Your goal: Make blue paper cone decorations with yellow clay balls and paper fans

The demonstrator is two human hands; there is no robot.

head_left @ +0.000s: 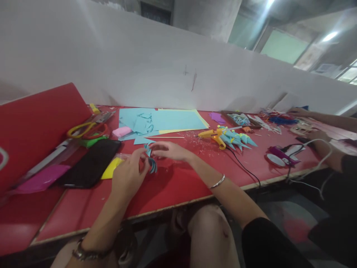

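Note:
My left hand (pixel 128 170) is closed, thumb and fingers pinching a small curled piece of light blue paper (pixel 153 166) just above the red table. My right hand (pixel 171 151) reaches in from the other side with its fingers bent, their tips against the upper end of the blue paper. The fingers partly hide the paper, so its full shape is unclear. Just behind the hands lie light blue paper sheets (pixel 178 120) with cut blue pieces (pixel 143 124) on top, and a thin stick (pixel 167 137).
Left are a black phone (pixel 90 163), yellow-handled scissors (pixel 80 130), a pink eraser-like block (pixel 122 131) and a magenta packet (pixel 41 180). Right are a yellow glue gun (pixel 213 136) with a cord, blue paper cones (pixel 237 139) and a purple corded device (pixel 283 156). A co-worker's hands (pixel 319 137) are far right.

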